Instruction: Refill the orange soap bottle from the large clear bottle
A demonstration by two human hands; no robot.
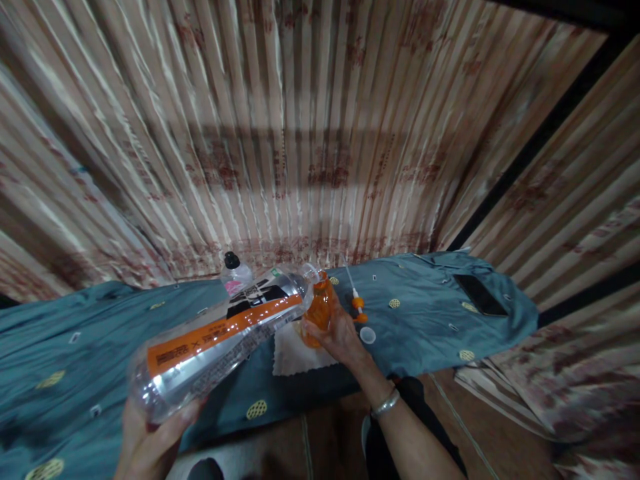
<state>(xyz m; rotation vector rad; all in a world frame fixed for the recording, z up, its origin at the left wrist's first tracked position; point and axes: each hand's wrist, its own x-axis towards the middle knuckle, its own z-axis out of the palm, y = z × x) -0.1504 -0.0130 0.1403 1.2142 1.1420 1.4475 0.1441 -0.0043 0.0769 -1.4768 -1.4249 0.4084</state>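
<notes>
My left hand (157,433) is closed around the base of a large clear plastic bottle (230,333) with an orange and silver label. The bottle is tilted, its neck at the mouth of an orange translucent bottle (321,303). My right hand (340,337), with a silver bracelet on the wrist, grips that orange bottle, which stands over a white cloth (295,357). Right of it lie an orange pump head (359,310) with a clear tube and a small white cap (368,335). Whether liquid is flowing cannot be made out.
A clear bottle with a black cap (233,267) stands behind the large bottle. A dark phone (480,295) lies at the right on the teal patterned cloth (415,340). Pleated curtains (320,133) hang close behind, with dark frame bars at the right.
</notes>
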